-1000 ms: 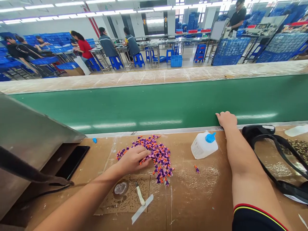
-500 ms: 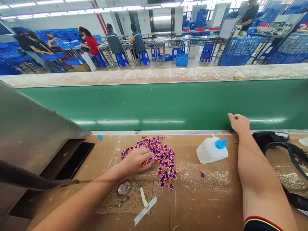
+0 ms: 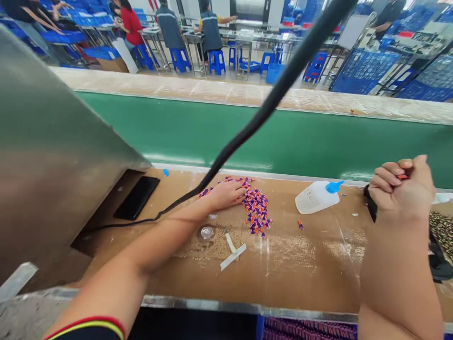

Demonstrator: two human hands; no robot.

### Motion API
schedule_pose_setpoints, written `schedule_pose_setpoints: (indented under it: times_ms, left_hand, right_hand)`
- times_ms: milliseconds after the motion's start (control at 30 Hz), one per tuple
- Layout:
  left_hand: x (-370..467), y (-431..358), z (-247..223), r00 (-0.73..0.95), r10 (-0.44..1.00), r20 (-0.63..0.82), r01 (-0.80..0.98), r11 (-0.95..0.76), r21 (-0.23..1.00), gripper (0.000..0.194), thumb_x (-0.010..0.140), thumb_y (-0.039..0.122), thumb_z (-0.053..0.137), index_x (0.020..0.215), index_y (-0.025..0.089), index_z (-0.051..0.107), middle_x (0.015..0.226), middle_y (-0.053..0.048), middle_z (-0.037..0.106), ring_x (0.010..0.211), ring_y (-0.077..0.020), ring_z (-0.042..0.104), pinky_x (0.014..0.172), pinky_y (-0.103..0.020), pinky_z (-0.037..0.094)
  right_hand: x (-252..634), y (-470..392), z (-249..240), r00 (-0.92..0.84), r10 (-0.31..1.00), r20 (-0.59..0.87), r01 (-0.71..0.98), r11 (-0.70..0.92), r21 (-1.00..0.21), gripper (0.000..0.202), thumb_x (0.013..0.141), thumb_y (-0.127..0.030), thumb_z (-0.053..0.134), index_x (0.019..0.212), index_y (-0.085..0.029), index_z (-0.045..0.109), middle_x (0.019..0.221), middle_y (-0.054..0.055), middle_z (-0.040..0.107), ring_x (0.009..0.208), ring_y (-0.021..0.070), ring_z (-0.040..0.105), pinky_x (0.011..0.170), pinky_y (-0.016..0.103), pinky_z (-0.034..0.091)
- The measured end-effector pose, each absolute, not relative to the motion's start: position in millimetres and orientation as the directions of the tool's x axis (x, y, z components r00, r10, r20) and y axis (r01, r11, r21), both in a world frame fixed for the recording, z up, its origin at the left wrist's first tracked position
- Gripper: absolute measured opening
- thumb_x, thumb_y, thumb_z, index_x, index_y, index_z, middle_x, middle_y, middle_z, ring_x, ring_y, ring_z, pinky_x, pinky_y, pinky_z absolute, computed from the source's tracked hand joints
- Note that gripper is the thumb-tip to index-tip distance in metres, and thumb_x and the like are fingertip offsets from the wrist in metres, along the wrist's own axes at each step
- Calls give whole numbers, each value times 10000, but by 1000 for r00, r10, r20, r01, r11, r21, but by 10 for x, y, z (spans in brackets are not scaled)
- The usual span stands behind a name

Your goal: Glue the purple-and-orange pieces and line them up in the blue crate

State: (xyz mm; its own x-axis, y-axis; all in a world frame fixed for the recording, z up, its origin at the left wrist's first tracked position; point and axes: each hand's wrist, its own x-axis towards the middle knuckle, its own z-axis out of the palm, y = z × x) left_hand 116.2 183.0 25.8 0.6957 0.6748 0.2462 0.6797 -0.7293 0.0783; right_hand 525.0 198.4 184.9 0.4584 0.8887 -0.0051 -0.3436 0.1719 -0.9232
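Note:
A pile of small purple, pink and orange pieces (image 3: 257, 206) lies on the brown cardboard-covered bench. My left hand (image 3: 228, 194) rests palm down on the pile's left part, fingers spread a little; what lies beneath them is hidden. Raised at the right, my right hand (image 3: 405, 185) is curled with the palm side up, and a small bit of orange-red shows between its thumb and fingers. Between the hands stands a white bottle with a blue nozzle cap (image 3: 316, 197), tilted. One loose purple and orange piece (image 3: 300, 225) lies below the bottle.
A black phone (image 3: 137, 198) lies beside the metal panel (image 3: 63, 141). Near me are a clear round dish (image 3: 206, 232), a white-handled tool (image 3: 230, 242) and tape (image 3: 233, 257). A dark cable (image 3: 247, 132) crosses the view. Beyond the green belt (image 3: 198, 130), people work at tables.
The view has shifted, and a dark cable now crosses it. My right hand has moved right and turned palm up. My left hand stays at the pile.

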Motion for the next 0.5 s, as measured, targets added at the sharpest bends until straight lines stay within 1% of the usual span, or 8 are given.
schedule_pose_setpoints:
  times_ms: [67, 100, 133, 167, 233, 300, 400, 500]
  left_hand:
    - [1160, 1823, 269, 672, 705, 228, 699, -705, 122, 180, 1063, 264, 601, 1087, 166, 750, 1093, -131, 736, 1038, -242, 714, 940, -354, 575]
    - [1154, 1803, 287, 661, 716, 225, 705, -695, 143, 188, 1061, 261, 605, 1115, 163, 756, 1169, -148, 736, 1114, -254, 712, 1003, -373, 574]
    - [1144, 1774, 313, 651, 725, 224, 708, -687, 164, 202, 1056, 260, 616, 1158, 160, 760, 1246, -164, 730, 1183, -265, 703, 1061, -391, 566]
    - [1131, 1739, 344, 644, 731, 225, 709, -681, 183, 231, 1048, 263, 638, 1217, 161, 758, 1322, -174, 717, 1246, -276, 689, 1113, -408, 552]
    - [1095, 1660, 419, 635, 737, 231, 704, -675, 219, 342, 1026, 284, 693, 1349, 176, 730, 1450, -180, 678, 1343, -297, 657, 1191, -442, 522]
    - [1042, 1583, 496, 623, 745, 239, 702, -667, 251, 435, 1010, 311, 731, 1426, 190, 701, 1523, -184, 645, 1397, -316, 637, 1235, -477, 501]
    - [910, 1423, 585, 588, 769, 252, 712, -640, 289, 447, 1014, 336, 728, 1424, 161, 701, 1566, -218, 610, 1439, -345, 620, 1266, -518, 487]
    - [678, 1020, 601, 539, 795, 277, 728, -606, 322, 446, 1041, 347, 682, 1445, 160, 679, 1584, -228, 596, 1451, -337, 624, 1253, -517, 513]
  right_hand:
    - [4933, 1708, 1822, 318, 925, 208, -175, 273, -946, 548, 935, -523, 792, 617, -237, 448, 558, -109, 261, 394, 52, 166, 345, 160, 117]
    - [4755, 1592, 1757, 217, 936, 276, -77, 299, -951, 542, 877, -562, 830, 621, -243, 474, 537, -102, 287, 398, 65, 199, 364, 182, 149]
    - [4566, 1496, 1661, 103, 946, 308, 45, 305, -951, 523, 845, -572, 846, 624, -245, 503, 521, -90, 328, 407, 78, 244, 389, 203, 191]
    - [4367, 1424, 1538, -26, 957, 289, 223, 288, -932, 479, 879, -586, 805, 651, -243, 560, 525, -64, 405, 431, 101, 323, 424, 227, 251]
    - [3968, 1353, 1243, -276, 928, 251, 531, 365, -765, 446, 965, -582, 667, 681, -241, 616, 570, -13, 529, 530, 157, 485, 532, 283, 369]
    - [3609, 1364, 945, -380, 905, 190, 733, 420, -535, 434, 984, -520, 603, 646, -249, 567, 626, 26, 612, 628, 201, 571, 637, 323, 421]
    - [3233, 1445, 610, -370, 912, 178, 787, 410, -461, 337, 954, -393, 597, 648, -262, 546, 683, 66, 675, 689, 233, 601, 690, 345, 453]
    - [3042, 1503, 434, -359, 910, 208, 796, 415, -441, 213, 940, -326, 598, 743, -254, 634, 809, 107, 740, 794, 268, 651, 781, 376, 518]
